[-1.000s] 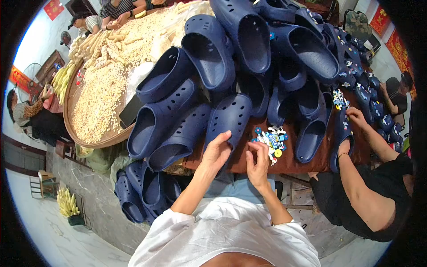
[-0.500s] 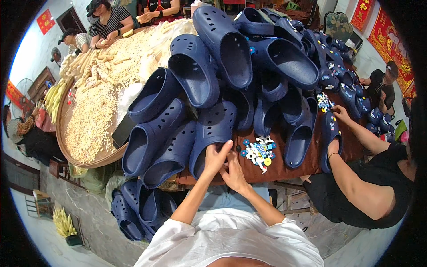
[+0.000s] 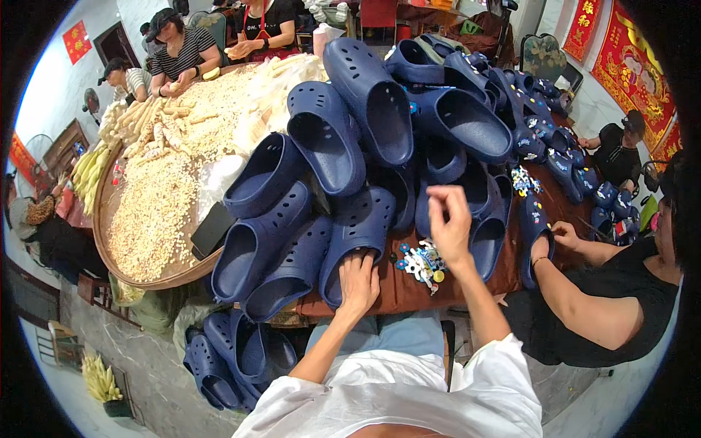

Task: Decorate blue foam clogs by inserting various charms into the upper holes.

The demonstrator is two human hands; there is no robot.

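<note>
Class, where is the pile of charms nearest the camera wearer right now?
In the head view, the charms lie just right of centre on the brown cloth, between the shoe at the left hand and the right hand.

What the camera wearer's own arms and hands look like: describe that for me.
The left hand and right hand are ungloved, with no watch or bracelet visible at either wrist. Loose, creased white sleeves leave both forearms bare.
</note>
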